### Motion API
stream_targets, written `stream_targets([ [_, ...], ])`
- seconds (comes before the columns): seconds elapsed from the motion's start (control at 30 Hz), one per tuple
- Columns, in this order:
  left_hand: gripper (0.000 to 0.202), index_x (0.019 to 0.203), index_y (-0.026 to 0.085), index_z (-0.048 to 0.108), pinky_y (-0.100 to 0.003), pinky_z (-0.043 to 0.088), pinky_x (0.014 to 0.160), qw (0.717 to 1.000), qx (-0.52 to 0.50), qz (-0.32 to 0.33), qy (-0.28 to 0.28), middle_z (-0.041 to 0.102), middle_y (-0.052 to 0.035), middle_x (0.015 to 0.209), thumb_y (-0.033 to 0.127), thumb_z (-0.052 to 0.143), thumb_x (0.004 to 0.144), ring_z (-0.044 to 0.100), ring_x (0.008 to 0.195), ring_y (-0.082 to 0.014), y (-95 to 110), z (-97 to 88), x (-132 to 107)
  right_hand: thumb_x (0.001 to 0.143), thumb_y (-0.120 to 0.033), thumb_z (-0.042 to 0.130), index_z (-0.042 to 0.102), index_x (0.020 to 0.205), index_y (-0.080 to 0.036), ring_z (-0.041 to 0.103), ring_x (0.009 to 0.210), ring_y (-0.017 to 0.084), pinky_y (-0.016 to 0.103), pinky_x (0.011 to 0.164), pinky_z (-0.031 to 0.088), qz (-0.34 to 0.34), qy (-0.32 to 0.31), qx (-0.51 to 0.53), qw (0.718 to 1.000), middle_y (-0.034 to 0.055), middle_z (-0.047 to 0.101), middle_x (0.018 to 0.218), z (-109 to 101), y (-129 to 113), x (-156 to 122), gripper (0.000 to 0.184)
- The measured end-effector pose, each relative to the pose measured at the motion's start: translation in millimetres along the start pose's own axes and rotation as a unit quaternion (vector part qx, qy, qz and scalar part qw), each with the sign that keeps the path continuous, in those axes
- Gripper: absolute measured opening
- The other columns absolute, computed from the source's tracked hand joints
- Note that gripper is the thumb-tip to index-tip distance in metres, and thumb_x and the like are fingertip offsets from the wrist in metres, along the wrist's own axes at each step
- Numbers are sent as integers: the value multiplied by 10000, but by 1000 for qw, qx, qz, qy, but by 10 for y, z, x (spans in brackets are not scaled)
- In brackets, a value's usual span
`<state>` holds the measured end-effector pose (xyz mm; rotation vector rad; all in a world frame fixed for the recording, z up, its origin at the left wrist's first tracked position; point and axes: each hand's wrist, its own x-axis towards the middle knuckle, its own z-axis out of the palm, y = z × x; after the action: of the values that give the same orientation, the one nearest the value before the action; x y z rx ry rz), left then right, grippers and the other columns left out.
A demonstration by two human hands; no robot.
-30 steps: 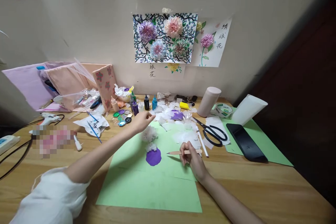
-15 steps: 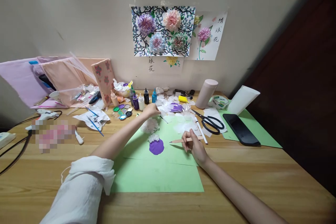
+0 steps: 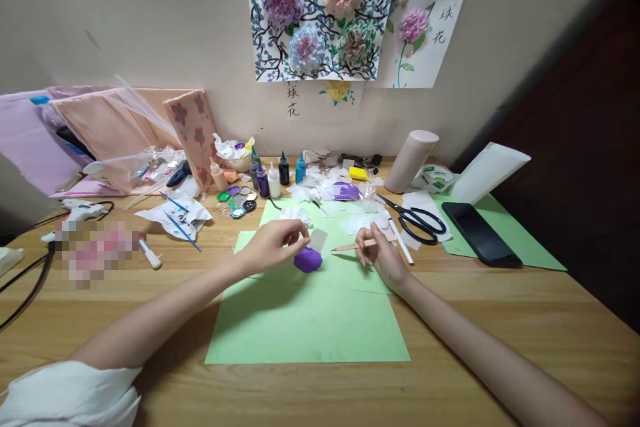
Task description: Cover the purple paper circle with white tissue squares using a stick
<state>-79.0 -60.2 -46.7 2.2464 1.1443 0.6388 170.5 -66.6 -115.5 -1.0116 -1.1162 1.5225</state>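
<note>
L. hand, thumb & index together, pinched on a sm. pale paper slip; the slip's long axis runs up & away to the R. from the fingertips. Purple disc, approx. round so w/ no clear long axis, lies on green paper just under those same fingertips, partly hidden; touching or apart, can't tell. L. is the nearer hand. R. hand, fingers closed round a pencil, sits to the disc's R., pencil tip pointing L. toward it. White ruffled paper beyond L. knuckles; blk. scissors beyond R. fingers.
</note>
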Motion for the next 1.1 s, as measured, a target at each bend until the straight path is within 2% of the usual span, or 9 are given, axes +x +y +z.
stream_targets([
  [0.13, 195, 786, 163, 612, -200, 314, 545, 999, -38, 12, -2, 473, 31, 624, 302, 486, 841, 390, 561, -83, -116, 150, -246, 813, -645, 418, 480, 568, -198, 338, 375, 90, 235, 417, 241, -20, 18, 22, 999, -33, 423, 410, 47, -101, 83, 513],
  [0.3, 197, 761, 159, 626, -202, 304, 541, 999, -44, 20, -16, 461, 33, 597, 302, 508, 827, 374, 543, -81, -239, 290, -334, 833, -617, 413, 485, 530, -199, 337, 373, 85, 249, 415, 235, -84, 2, -18, 996, -32, 399, 446, 271, -123, 165, 522],
  [0.43, 192, 799, 172, 640, -203, 285, 525, 999, 9, -45, 23, 478, 38, 572, 303, 502, 830, 390, 517, -81, -299, 381, -332, 836, -625, 399, 529, 537, -202, 383, 401, 105, 272, 443, 283, -90, -54, -65, 992, -12, 440, 467, 352, -4, 127, 535],
  [0.63, 184, 771, 182, 643, -202, 271, 511, 990, 57, -117, 46, 494, 42, 553, 321, 531, 811, 419, 505, -81, -254, 428, -269, 896, -519, 355, 526, 552, -212, 402, 448, 133, 296, 496, 307, -149, -51, -106, 982, 2, 458, 479, 302, 95, 5, 491],
  [0.73, 169, 751, 181, 634, -207, 265, 513, 986, 74, -138, 53, 500, 41, 561, 311, 538, 801, 433, 518, -82, -220, 433, -239, 935, -412, 300, 498, 565, -213, 386, 476, 143, 297, 510, 297, -285, -62, -162, 943, 4, 445, 488, 304, 102, -51, 464],
  [0.8, 176, 741, 176, 622, -209, 266, 518, 984, 80, -147, 60, 496, 42, 564, 308, 526, 807, 432, 521, -82, -213, 430, -232, 942, -356, 278, 486, 604, -211, 366, 471, 143, 291, 494, 284, -390, -85, -184, 898, 3, 435, 496, 318, 102, -74, 422],
  [0.87, 186, 730, 173, 610, -209, 269, 522, 983, 81, -152, 68, 483, 46, 557, 310, 517, 814, 422, 515, -79, -216, 425, -231, 946, -307, 252, 473, 654, -210, 349, 469, 145, 288, 482, 274, -454, -127, -226, 853, 2, 427, 500, 339, 98, -80, 379],
  [0.97, 187, 714, 171, 599, -208, 268, 525, 983, 80, -147, 71, 464, 53, 546, 310, 523, 813, 412, 508, -73, -229, 423, -233, 948, -244, 230, 452, 703, -204, 352, 491, 150, 290, 486, 281, -469, -172, -316, 807, 13, 449, 523, 373, 89, -64, 333],
  [1.1, 178, 729, 172, 597, -209, 265, 526, 984, 78, -140, 71, 461, 55, 550, 312, 525, 813, 411, 511, -74, -243, 433, -235, 945, -207, 243, 443, 721, -194, 372, 516, 144, 283, 502, 304, -448, -164, -364, 800, 22, 475, 557, 400, 86, -36, 300],
])
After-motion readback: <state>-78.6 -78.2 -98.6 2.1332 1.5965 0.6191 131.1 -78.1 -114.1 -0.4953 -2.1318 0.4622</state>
